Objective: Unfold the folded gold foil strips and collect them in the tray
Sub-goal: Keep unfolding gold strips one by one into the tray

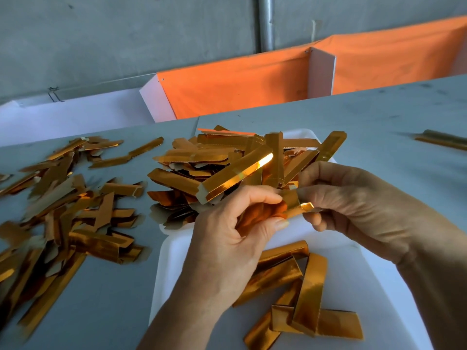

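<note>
Item in hand: one folded gold foil strip [294, 207], shiny metallic card, being held over the middle of the white shallow plastic tray [174, 269]. The left hand [227, 238] is pinching its near end between thumb and curled fingers; the right hand [353, 205] is pinching the other end, fingers curled round it (judged: the two grips are pulling the fold apart, above the tray so the strip can drop straight in).

Collected stock: several opened gold strips [300, 299] are lying crossed in the tray's near half; a taller heap of gold strips [222, 168] is sitting on its far half and spilling over the left rim.

Unprocessed stock: a loose scatter of gold strips [65, 210] is lying along the left edge of the grey desk [379, 114], within the left hand's reach. One more strip [442, 141] is lying at the right edge.

Markings: no brand, label or writing is showing.
</note>
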Demonstrator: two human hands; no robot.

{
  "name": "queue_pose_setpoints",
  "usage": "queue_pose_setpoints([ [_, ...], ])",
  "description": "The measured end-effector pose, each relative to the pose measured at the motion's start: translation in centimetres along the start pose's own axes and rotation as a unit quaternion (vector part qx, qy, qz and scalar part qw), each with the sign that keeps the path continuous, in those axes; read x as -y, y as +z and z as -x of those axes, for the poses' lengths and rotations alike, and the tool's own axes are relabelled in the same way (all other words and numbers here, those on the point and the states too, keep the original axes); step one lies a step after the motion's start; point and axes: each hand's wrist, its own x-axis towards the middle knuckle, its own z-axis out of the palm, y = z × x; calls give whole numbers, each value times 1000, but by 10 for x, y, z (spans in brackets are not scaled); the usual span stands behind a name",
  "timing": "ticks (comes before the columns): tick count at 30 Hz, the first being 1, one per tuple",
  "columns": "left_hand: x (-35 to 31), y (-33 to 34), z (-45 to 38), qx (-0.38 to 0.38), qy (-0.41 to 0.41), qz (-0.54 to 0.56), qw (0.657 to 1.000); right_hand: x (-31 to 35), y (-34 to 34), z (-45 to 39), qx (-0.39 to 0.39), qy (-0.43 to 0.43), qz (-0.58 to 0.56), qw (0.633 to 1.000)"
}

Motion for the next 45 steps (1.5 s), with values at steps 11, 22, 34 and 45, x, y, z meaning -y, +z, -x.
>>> queue_pose_setpoints([
  [11, 0, -2, 0, -9, 1, 32, 999, 4, -12, 4, 86, -24, -33, 995],
  [22, 2, 0, 1, -2, 38, -60, 998, 3, -2, 2, 34, -11, 84, 996],
  [34, 2, -1, 2, -17, 60, -104, 993, -2, -9, -1, 58, 53, -95, 992],
  [45, 2, 1, 2, -11, 50, -116, 992, -1, -7, -1, 48, 77, -55, 994],
])
